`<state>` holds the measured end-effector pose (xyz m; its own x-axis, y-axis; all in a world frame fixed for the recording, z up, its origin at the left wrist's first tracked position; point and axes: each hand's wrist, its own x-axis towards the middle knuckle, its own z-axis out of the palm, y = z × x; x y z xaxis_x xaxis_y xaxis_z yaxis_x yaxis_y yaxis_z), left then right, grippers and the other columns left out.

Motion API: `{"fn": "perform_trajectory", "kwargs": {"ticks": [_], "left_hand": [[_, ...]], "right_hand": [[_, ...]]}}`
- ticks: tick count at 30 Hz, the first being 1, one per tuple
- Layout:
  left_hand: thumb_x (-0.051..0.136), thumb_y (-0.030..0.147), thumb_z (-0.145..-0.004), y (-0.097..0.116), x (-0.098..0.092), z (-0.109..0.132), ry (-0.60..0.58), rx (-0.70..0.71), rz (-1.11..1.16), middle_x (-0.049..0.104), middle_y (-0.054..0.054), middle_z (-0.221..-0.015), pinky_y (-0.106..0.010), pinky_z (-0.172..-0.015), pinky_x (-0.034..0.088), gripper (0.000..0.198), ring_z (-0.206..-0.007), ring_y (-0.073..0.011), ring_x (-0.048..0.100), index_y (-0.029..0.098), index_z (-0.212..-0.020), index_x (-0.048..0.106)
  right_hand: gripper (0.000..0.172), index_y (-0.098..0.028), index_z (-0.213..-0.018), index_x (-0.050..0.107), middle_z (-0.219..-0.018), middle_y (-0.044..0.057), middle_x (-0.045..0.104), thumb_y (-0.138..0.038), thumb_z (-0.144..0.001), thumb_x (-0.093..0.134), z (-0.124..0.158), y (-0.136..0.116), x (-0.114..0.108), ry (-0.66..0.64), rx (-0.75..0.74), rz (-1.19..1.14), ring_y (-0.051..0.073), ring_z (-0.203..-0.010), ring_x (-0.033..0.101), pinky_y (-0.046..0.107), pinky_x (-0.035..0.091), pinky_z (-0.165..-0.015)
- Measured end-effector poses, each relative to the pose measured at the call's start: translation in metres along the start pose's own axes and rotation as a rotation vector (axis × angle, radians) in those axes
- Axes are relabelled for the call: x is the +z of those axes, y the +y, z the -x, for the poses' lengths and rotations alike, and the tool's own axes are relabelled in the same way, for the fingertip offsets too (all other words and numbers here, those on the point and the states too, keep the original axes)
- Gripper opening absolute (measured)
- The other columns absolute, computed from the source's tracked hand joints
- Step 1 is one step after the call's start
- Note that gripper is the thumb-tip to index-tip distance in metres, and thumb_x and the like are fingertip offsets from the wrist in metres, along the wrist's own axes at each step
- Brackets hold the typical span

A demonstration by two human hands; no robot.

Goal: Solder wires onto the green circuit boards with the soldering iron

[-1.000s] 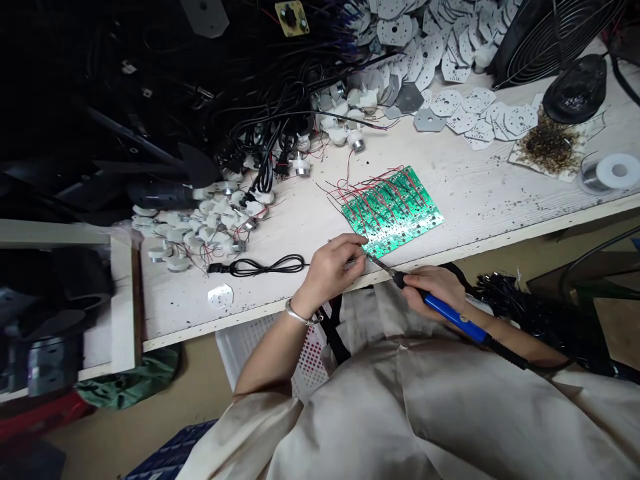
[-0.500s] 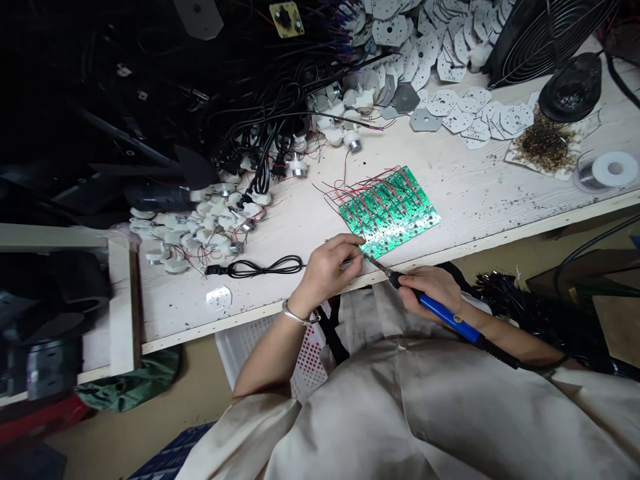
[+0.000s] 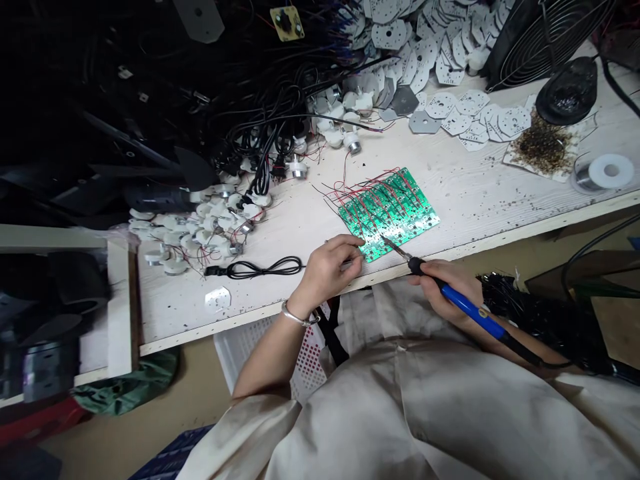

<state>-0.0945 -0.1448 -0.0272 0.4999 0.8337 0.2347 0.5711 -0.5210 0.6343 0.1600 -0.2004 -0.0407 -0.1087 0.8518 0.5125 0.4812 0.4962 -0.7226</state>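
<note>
Right hand grasps soldering iron over board; left hand (grip unclear) at its corner; slippage may scorch wires.

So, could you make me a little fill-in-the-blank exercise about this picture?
The soldering iron in the right hand has a black and ____ handle.
Red and black wires lie across a ____ circuit board.
A silver bracelet circles the ____ wrist.
The spool sits near the picture's ____ edge.

Missing words: blue; green; left; right.
</note>
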Motion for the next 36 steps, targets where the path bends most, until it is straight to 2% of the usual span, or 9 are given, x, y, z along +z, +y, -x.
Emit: {"fn": "perform_trajectory", "kwargs": {"ticks": [2, 9, 14, 16, 19, 24, 27, 31, 36], "left_hand": [[0.059, 0.015, -0.09, 0.0, 0.0, 0.0, -0.002, 0.004, -0.005, 0.072, -0.009, -0.105, -0.028, -0.081, 0.058, 0.01, -0.092, -0.0151, 0.07, 0.016, -0.082, 0.064], [0.059, 0.014, -0.09, -0.001, 0.0, 0.0, 0.003, 0.019, -0.023, 0.073, -0.009, -0.104, -0.028, -0.08, 0.058, 0.01, -0.091, -0.015, 0.07, 0.017, -0.081, 0.064], [0.06, 0.013, -0.089, -0.002, 0.001, 0.0, 0.009, 0.026, -0.013, 0.073, -0.009, -0.104, -0.027, -0.079, 0.057, 0.009, -0.09, -0.0153, 0.071, 0.017, -0.081, 0.063], [0.06, 0.013, -0.089, -0.002, 0.001, 0.0, 0.01, 0.024, -0.01, 0.073, -0.009, -0.104, -0.027, -0.08, 0.058, 0.009, -0.091, -0.0155, 0.071, 0.017, -0.081, 0.063], [0.06, 0.014, -0.089, 0.0, 0.0, 0.001, 0.011, 0.025, -0.02, 0.073, -0.009, -0.103, -0.028, -0.08, 0.058, 0.01, -0.091, -0.0157, 0.071, 0.017, -0.081, 0.064], [0.059, 0.015, -0.088, 0.005, -0.001, 0.003, -0.013, -0.03, -0.02, 0.074, -0.009, -0.103, -0.028, -0.082, 0.059, 0.011, -0.092, -0.0165, 0.072, 0.018, -0.079, 0.064], [0.059, 0.014, -0.086, 0.003, 0.0, 0.005, -0.032, -0.051, -0.025, 0.074, -0.009, -0.104, -0.029, -0.085, 0.06, 0.011, -0.094, -0.0176, 0.072, 0.019, -0.076, 0.063], [0.059, 0.014, -0.084, 0.002, 0.0, 0.006, -0.046, -0.095, -0.026, 0.074, -0.008, -0.106, -0.03, -0.087, 0.059, 0.011, -0.096, -0.0179, 0.072, 0.019, -0.076, 0.063], [0.06, 0.014, -0.084, 0.002, 0.0, 0.005, -0.058, -0.099, -0.01, 0.075, -0.008, -0.106, -0.031, -0.087, 0.059, 0.01, -0.095, -0.0182, 0.072, 0.019, -0.076, 0.063]], "right_hand": [[0.014, -0.025, -0.108, 0.064, -0.081, 0.001, 0.078, -0.023, -0.094, 0.062, 0.0, -0.001, 0.001, 0.05, -0.008, -0.023, 0.018, -0.076, 0.076, 0.032, 0.066, -0.073], [0.031, -0.024, -0.125, 0.055, -0.093, 0.003, 0.08, -0.019, -0.095, 0.06, 0.002, -0.002, 0.006, 0.048, 0.128, -0.054, 0.018, -0.086, 0.077, 0.033, 0.066, -0.081], [0.031, -0.026, -0.121, 0.059, -0.083, 0.001, 0.078, -0.019, -0.092, 0.065, -0.005, 0.014, 0.003, 0.088, -0.189, 0.075, 0.019, -0.068, 0.075, 0.032, 0.065, -0.064], [0.034, -0.027, -0.121, 0.06, -0.082, 0.0, 0.078, -0.02, -0.089, 0.069, -0.008, 0.019, 0.002, 0.13, -0.25, 0.115, 0.019, -0.065, 0.074, 0.032, 0.065, -0.061], [0.031, -0.024, -0.118, 0.063, -0.085, 0.004, 0.078, -0.022, -0.088, 0.07, -0.006, 0.019, -0.001, 0.137, -0.156, 0.1, 0.021, -0.069, 0.075, 0.033, 0.065, -0.064], [0.018, -0.022, -0.105, 0.068, -0.079, 0.004, 0.077, -0.035, -0.091, 0.066, 0.007, 0.015, -0.006, 0.039, 0.097, 0.058, 0.023, -0.069, 0.076, 0.033, 0.064, -0.062], [0.015, -0.025, -0.105, 0.069, -0.068, -0.001, 0.075, -0.031, -0.091, 0.068, 0.009, 0.015, -0.002, 0.152, 0.182, 0.129, 0.023, -0.066, 0.075, 0.034, 0.063, -0.065], [0.025, -0.027, -0.113, 0.067, -0.075, -0.002, 0.077, -0.017, -0.09, 0.066, -0.004, 0.016, 0.005, 0.219, 0.027, 0.014, 0.02, -0.067, 0.075, 0.033, 0.063, -0.068], [0.052, -0.024, -0.134, 0.057, -0.108, 0.008, 0.076, -0.012, -0.086, 0.072, -0.02, 0.024, 0.019, 0.077, -0.226, 0.038, 0.023, -0.091, 0.076, 0.035, 0.065, -0.08]]}}
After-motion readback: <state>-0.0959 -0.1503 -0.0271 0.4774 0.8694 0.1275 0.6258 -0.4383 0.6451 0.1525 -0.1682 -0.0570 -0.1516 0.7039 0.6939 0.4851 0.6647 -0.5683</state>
